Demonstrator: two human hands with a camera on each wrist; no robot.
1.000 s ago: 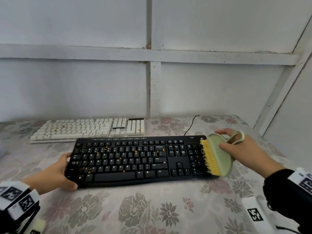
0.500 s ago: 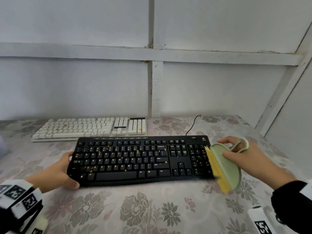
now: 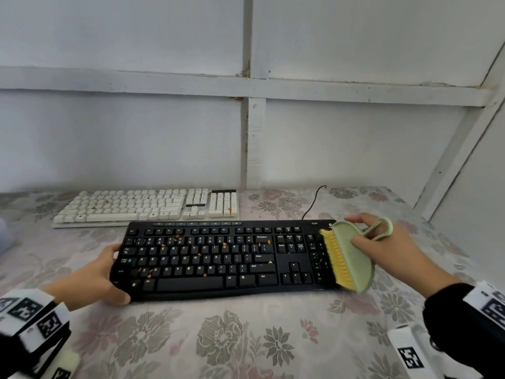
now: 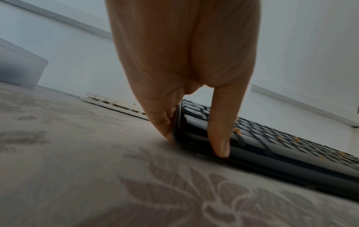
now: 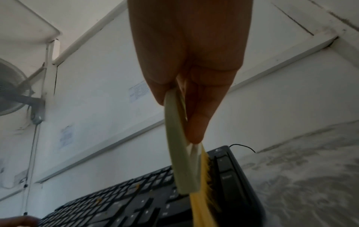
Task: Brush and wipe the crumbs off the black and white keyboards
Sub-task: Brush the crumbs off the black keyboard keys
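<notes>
A black keyboard [image 3: 218, 258] [image 4: 272, 147] [image 5: 126, 204] lies on the flowered tablecloth with several orange crumbs [image 3: 163, 245] on its keys. My left hand [image 3: 93, 277] [image 4: 194, 130] grips its left end, thumb on the front corner, fingers against the side edge. My right hand [image 3: 382, 247] [image 5: 190, 98] pinches a green brush [image 3: 352, 258] [image 5: 180, 147] whose yellow bristles [image 3: 337, 261] rest on the numpad at the right end. Behind lies a white keyboard [image 3: 147, 206] [image 4: 116, 106], also with a few orange crumbs.
A black cable [image 3: 314, 201] runs from the black keyboard toward the white panelled wall [image 3: 246, 132] just behind. A pale container [image 4: 19, 70] stands at the far left. The table's right edge is close to the brush. A wall fan [image 5: 11, 90] hangs high up.
The brush had swung off the keyboard's right end toward the front edge, then came back onto the numpad, bristles on the keys again. The left hand kept its hold.
</notes>
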